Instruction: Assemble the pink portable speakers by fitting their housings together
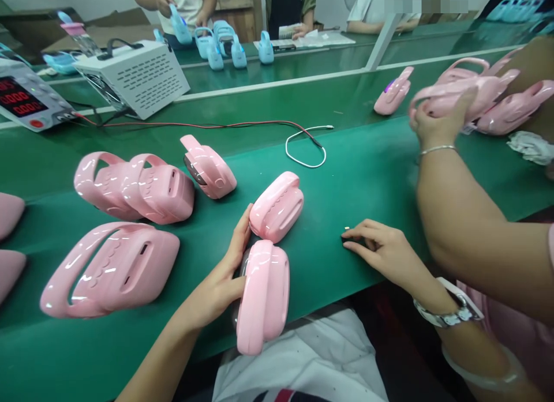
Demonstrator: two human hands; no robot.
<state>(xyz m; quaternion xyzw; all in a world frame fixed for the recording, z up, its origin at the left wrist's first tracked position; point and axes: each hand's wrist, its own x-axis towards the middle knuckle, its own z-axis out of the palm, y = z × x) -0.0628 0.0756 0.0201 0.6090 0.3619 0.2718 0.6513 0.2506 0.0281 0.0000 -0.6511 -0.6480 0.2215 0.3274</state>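
My left hand (223, 286) is closed around a glossy pink plastic device with a carrying handle (269, 298), near the table's front edge. Its thumb lies against that device, while the fingers reach up along the left side of a second pink device (277, 206), which touches the first. Some of the fingers are hidden. To the right, my right hand (383, 249) pinches a small dark piece with a light tip (345, 235) just above the green table. That piece is too small to name surely. On this wrist is a watch with a metal band.
More pink devices (116, 269) stand at left. Behind them are a power supply with red digits (26, 99), a grey vented box (138, 79) and a white cable (305, 160). At right, another person's arm (463, 217) reaches to a pink pile (467, 96). Blue devices (216, 47) stand beyond.
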